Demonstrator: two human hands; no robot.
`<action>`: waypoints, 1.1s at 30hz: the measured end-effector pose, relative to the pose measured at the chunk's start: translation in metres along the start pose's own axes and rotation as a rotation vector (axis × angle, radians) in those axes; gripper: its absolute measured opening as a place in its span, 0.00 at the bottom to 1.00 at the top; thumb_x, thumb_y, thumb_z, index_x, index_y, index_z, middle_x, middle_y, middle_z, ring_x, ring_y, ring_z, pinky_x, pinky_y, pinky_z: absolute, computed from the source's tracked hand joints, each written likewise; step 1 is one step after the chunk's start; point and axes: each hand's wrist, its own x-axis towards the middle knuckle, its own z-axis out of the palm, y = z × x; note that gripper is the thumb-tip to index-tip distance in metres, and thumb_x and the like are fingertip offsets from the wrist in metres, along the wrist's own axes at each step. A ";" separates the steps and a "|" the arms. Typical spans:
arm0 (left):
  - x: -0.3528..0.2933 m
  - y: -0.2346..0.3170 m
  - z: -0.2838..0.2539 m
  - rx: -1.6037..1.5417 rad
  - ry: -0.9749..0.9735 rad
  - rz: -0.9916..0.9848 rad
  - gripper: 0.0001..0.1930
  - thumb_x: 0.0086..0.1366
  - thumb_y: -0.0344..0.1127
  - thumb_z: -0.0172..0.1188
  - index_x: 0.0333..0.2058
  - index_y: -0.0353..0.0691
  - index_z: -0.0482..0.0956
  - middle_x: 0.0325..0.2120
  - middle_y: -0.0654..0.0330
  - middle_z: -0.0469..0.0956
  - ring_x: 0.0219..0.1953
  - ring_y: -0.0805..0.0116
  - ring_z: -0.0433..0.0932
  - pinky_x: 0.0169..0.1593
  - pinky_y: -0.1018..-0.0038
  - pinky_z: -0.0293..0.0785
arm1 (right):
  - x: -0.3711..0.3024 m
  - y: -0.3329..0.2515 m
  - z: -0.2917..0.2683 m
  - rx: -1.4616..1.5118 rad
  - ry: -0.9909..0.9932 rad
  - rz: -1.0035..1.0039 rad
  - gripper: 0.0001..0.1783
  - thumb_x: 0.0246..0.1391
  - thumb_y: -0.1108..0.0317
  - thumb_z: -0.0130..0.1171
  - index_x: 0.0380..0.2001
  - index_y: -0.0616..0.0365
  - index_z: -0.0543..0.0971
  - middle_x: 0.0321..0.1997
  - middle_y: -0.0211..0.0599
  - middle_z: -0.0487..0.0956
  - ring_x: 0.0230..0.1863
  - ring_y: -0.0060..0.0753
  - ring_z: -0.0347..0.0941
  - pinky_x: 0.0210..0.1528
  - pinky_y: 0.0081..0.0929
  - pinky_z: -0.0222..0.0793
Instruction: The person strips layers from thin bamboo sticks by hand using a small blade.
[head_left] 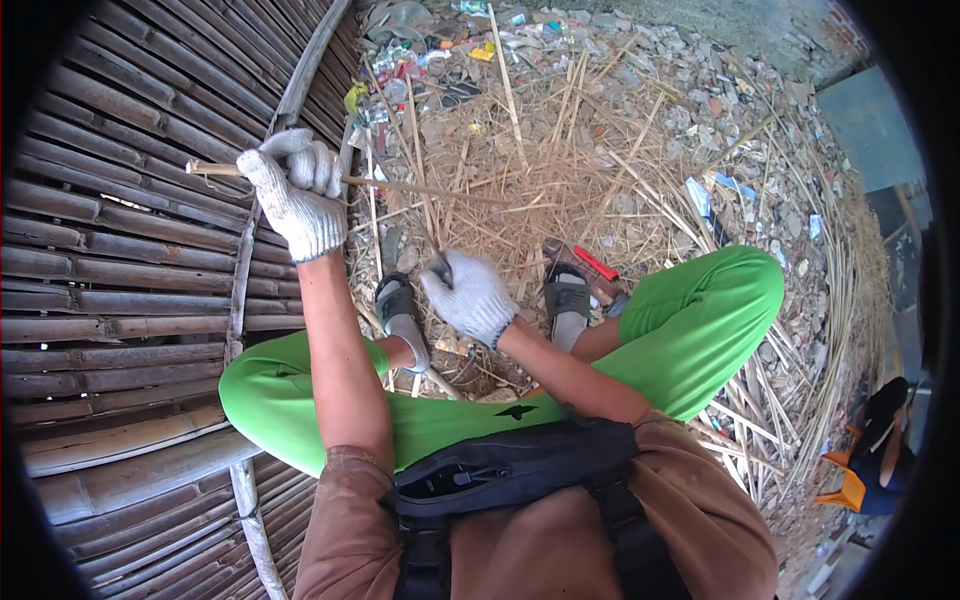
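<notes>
My left hand, in a white knitted glove, is closed around a thin bamboo strip. One end of the strip pokes out left of the fist; the rest runs right over the straw-covered ground. Lower and nearer my body, my right hand, gloved the same way, is closed too. A thin dark blade-like piece shows at its fingers; the glove hides the rest, so its exact kind cannot be told. The right hand is apart from the strip, between my sandalled feet.
A wall of bamboo slats rises close on my left. Bamboo shavings and loose strips cover the stony ground ahead. A red-handled object lies by my right sandal. Long strips are heaped at the right, and plastic litter lies far off.
</notes>
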 end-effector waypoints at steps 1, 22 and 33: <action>0.001 -0.004 -0.003 -0.021 0.002 -0.004 0.34 0.71 0.70 0.56 0.35 0.39 0.82 0.15 0.73 0.52 0.18 0.77 0.50 0.21 0.75 0.48 | 0.000 -0.006 -0.003 -0.061 -0.025 -0.108 0.20 0.61 0.51 0.63 0.35 0.61 0.82 0.30 0.55 0.83 0.37 0.60 0.83 0.39 0.51 0.77; 0.001 -0.014 0.012 0.043 0.057 0.030 0.37 0.66 0.75 0.58 0.31 0.38 0.80 0.13 0.74 0.51 0.15 0.78 0.49 0.18 0.75 0.46 | 0.023 0.087 -0.015 -0.280 -0.037 0.142 0.19 0.62 0.53 0.57 0.37 0.59 0.82 0.32 0.54 0.85 0.37 0.59 0.84 0.42 0.52 0.79; 0.008 -0.008 0.016 -0.027 -0.145 -0.044 0.36 0.65 0.76 0.58 0.25 0.42 0.78 0.13 0.73 0.51 0.14 0.77 0.50 0.19 0.75 0.48 | 0.030 0.089 -0.015 -0.289 -0.019 0.173 0.19 0.61 0.52 0.59 0.38 0.59 0.82 0.32 0.53 0.85 0.35 0.63 0.83 0.40 0.52 0.79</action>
